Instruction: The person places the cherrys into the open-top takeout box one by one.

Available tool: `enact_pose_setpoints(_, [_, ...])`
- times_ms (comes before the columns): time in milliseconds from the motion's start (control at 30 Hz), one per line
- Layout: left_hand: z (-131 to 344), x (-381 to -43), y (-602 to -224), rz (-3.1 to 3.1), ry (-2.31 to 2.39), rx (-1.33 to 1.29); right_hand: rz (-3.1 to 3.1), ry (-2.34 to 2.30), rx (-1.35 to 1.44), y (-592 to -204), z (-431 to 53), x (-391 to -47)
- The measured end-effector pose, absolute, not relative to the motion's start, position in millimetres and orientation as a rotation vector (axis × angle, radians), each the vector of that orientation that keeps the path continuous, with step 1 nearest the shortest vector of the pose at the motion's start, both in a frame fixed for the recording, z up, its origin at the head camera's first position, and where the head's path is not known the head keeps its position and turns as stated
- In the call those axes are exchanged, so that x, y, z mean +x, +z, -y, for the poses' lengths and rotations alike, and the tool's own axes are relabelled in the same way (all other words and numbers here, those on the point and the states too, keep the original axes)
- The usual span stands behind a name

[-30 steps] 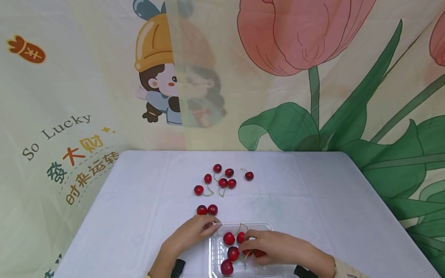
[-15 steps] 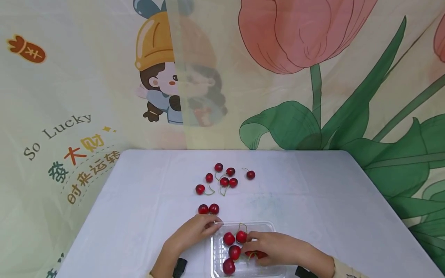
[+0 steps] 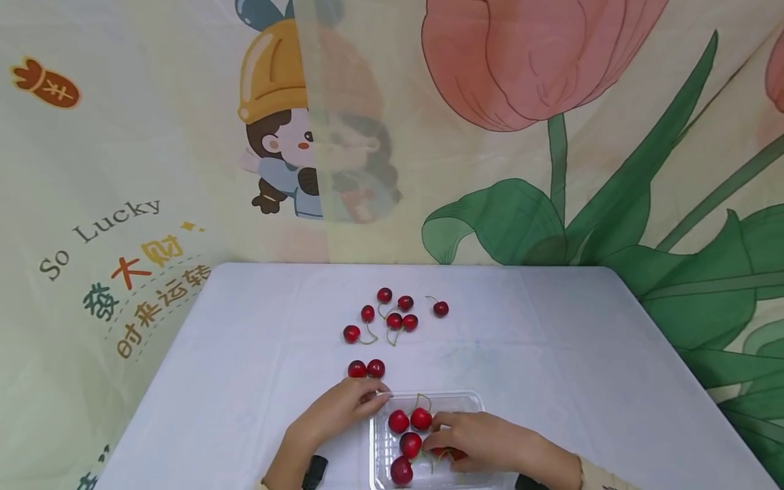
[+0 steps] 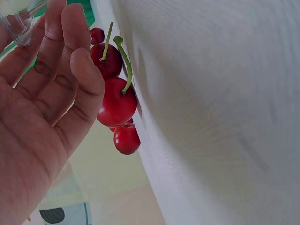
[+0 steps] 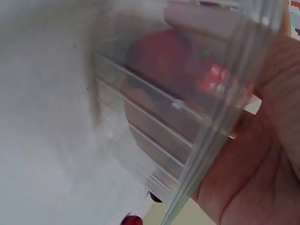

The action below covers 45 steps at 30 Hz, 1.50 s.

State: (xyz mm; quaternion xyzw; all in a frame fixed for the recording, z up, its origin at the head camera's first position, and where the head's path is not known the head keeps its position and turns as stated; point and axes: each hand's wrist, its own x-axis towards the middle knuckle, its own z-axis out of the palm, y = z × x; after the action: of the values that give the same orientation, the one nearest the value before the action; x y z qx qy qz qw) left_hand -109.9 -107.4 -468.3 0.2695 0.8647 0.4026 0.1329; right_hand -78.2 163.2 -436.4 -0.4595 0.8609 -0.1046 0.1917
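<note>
While the relaxed left hand (image 3: 344, 403) is touching the tray's (image 3: 450, 394) far-left corner, I'm fearing the right hand (image 3: 484, 437), grip unclear, bumping cherries (image 3: 410, 446) astray.

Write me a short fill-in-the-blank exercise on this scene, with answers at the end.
1. The left hand is at the far ____ corner of the clear tray.
2. The right hand reaches in among the ____ inside the tray.
3. In the head view, ____ cherries lie on the table outside the tray.

Answers: left; cherries; nine.
</note>
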Motion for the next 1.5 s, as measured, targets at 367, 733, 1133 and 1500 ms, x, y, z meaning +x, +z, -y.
enact_pose_setpoints(367, [110.2, -109.8, -469.8, -2.51, 1.168, 0.777, -2.406, -0.308, -1.251, -431.4, -161.7, -79.4])
enact_pose_setpoints(733, [119.6, -104.5, -471.4, -2.522, 1.154, 0.766, -2.381, -0.32, -1.214, -430.9, -155.9, -77.1])
enact_pose_setpoints(1133, [110.4, -108.6, -470.4, -2.52, 1.179, 0.779, -2.433, -0.321, -1.121, -405.1, -169.7, -85.1])
enact_pose_setpoints(1500, [108.8, -109.1, -470.3, -2.515, 1.182, 0.791, -2.656, -0.421, -1.133, -360.1, -189.5, -106.2])
